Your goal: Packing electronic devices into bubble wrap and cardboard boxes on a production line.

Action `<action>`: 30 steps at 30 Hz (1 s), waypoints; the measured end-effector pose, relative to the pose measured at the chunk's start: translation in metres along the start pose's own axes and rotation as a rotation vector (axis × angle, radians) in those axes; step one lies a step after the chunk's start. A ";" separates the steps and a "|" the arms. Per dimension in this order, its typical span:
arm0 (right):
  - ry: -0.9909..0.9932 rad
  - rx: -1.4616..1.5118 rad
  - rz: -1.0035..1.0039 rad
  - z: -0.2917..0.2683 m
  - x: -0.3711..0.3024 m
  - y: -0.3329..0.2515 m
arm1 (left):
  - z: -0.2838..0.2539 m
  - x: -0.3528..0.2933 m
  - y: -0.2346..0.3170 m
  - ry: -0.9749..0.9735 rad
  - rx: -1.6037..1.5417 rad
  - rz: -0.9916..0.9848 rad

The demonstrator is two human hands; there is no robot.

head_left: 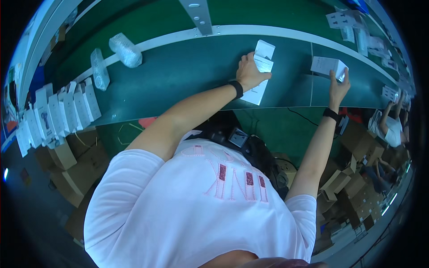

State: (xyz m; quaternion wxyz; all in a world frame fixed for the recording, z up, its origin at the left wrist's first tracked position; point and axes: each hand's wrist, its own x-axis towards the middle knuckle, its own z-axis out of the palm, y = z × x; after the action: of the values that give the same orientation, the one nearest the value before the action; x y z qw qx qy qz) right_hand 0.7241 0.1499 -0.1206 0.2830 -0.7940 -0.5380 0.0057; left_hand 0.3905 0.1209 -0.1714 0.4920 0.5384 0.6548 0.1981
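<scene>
– What might slip?
– The white box [324, 65] between the right fingers [346, 74]: they pinch only one end.
– Left fingers [244, 60]?
– Grasping the open carton [264, 66] beneath them; squeezing hard could crease it.

Probably a workshop: long bench [187, 67], cartons [91, 163]

We find no small print that we can read. On the open white box [254, 94] we see short lines of dark print, too tiny to make out. On the second white box [322, 65], to the right of the open white box, we see faint print, just as tiny. Well to its left, the row of white boxes [55, 112] shows us a dark printed figure [45, 119] on one face. Nearer us than the open white box, large pink letters [249, 179] decorate the white shirt [178, 219].
</scene>
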 end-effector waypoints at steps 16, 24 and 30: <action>-0.222 -0.188 -0.430 0.008 -0.006 -0.092 | -0.176 -0.122 0.002 0.244 -0.175 1.042; -1.105 0.642 -0.957 -0.059 -0.119 -0.355 | -0.263 -0.158 -0.013 -0.138 0.074 0.282; -2.021 0.831 -0.293 0.088 -0.155 -0.369 | -0.318 -0.130 -0.024 -0.545 -0.256 -0.399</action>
State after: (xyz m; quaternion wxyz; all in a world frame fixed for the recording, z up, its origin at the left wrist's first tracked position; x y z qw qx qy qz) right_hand 0.3170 0.1518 -0.0718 -0.0445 -0.1951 -0.5667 0.7993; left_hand 0.0973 0.0822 0.0050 0.7411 0.3668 0.5616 0.0276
